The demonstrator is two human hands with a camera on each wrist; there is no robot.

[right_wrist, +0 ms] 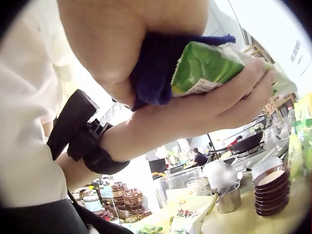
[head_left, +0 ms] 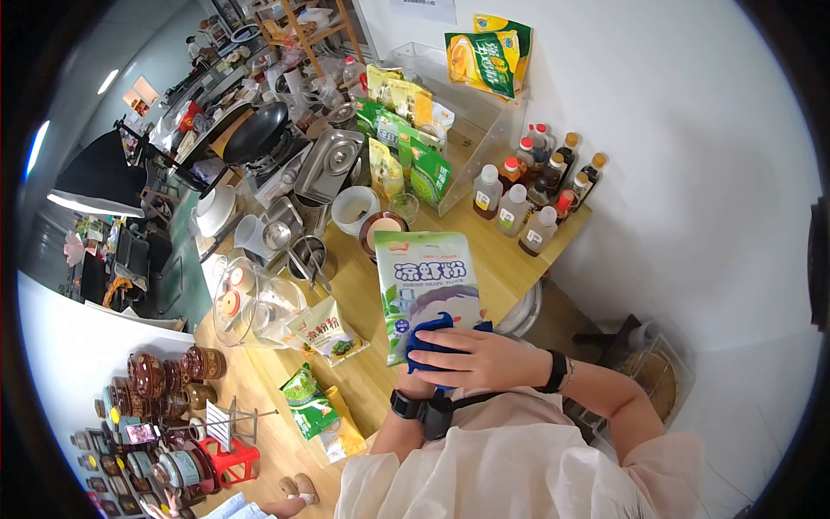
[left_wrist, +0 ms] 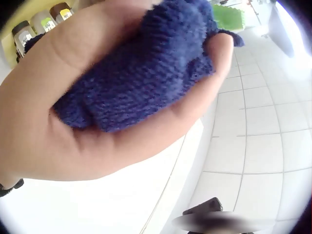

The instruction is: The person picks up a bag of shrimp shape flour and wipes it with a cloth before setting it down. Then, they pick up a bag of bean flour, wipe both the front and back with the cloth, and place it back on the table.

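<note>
A white-and-green pouch labelled shrimp shape flour [head_left: 428, 281] is held up in front of the body. My left hand [right_wrist: 214, 109] supports it from behind and below, its fingers along the pouch's back in the right wrist view; in the head view the pouch and right hand mostly hide it. A dark blue cloth [left_wrist: 141, 68] is gripped in my right hand [head_left: 467, 356], bunched between thumb and fingers in the left wrist view. That hand lays the cloth over the pouch's lower front.
A pouch [head_left: 328, 333] lies on the wooden table [head_left: 359, 389], with green and yellow pouches [head_left: 307, 402] nearer me. Stacked brown bowls [right_wrist: 270, 190], a clear tub [head_left: 251, 316] and metal pans [head_left: 330, 164] stand beyond. Bottles [head_left: 536, 182] crowd the right corner beside an acrylic box [head_left: 471, 164].
</note>
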